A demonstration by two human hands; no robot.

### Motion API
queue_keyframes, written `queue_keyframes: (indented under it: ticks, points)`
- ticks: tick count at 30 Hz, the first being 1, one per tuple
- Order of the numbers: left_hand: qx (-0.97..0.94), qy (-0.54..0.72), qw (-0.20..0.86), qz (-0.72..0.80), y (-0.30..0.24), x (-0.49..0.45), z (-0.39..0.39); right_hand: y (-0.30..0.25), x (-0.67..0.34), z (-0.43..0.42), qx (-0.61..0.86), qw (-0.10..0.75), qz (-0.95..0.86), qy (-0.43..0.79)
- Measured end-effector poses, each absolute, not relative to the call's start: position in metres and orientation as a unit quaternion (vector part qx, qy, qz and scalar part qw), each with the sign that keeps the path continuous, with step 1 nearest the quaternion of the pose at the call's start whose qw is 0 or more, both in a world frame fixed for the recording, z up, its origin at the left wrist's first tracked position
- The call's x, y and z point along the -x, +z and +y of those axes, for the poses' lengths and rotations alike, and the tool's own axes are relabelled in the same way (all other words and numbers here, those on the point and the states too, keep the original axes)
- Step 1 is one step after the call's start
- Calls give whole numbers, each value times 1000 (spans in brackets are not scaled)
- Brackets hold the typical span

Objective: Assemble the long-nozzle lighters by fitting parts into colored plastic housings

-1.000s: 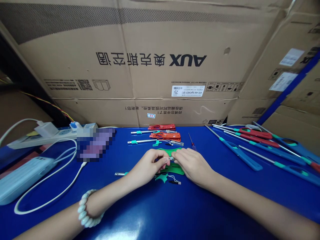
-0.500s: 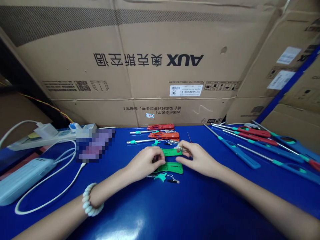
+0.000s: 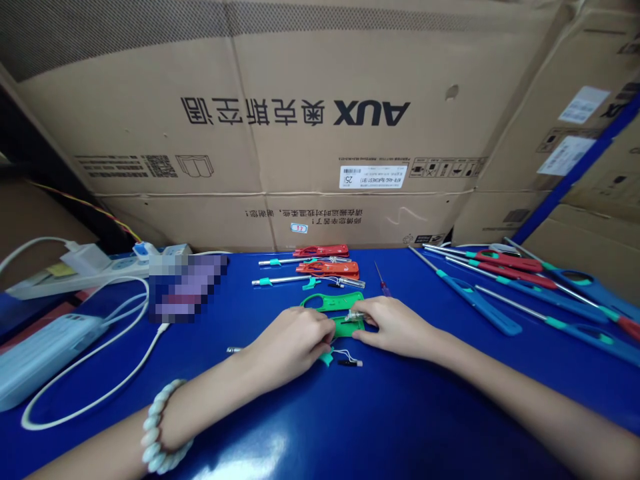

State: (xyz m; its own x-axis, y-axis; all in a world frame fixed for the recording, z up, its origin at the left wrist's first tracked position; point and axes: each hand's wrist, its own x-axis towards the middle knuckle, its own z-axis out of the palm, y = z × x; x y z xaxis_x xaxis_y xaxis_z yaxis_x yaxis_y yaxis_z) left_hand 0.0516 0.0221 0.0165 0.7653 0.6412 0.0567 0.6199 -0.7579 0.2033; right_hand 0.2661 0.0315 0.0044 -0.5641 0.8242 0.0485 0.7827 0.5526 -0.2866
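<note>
Far green shell (image 3: pixel 341 302) lies at the middle of the blue table (image 3: pixel 425 413), just beyond the near green shell (image 3: pixel 351 329). The right hand (image 3: pixel 393 321) pinches a small pale part (image 3: pixel 355 316) over the near green shell, and the left hand (image 3: pixel 295 339) curls over its left side, whether gripping it I cannot tell

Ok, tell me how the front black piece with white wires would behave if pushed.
The black piece looks small and slim, so probably light. Its thin white wires curve loosely, suggesting they're floppy. The glossy blue tabletop may let it slide easily.
</note>
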Motion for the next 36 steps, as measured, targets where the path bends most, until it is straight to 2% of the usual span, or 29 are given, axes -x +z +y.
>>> queue_keyframes:
  ticks: [12, 20, 27, 36]
  points:
    - [-929, 27, 142, 341, 18, -50, 17, 6, -268, 31, 464, 89, -874, 113]
    - [-928, 7, 98, 359, 13, -54, 16, 6, -271, 32, 464, 78, -880, 67]
    - [-946, 53, 82, 308, 8, -57, 14, 4, -266, 28, 452, 70, -886, 71]
    - [-943, 60, 83, 317, 8, -60, 12, 4, -264, 26, 443, 75, -890, 81]
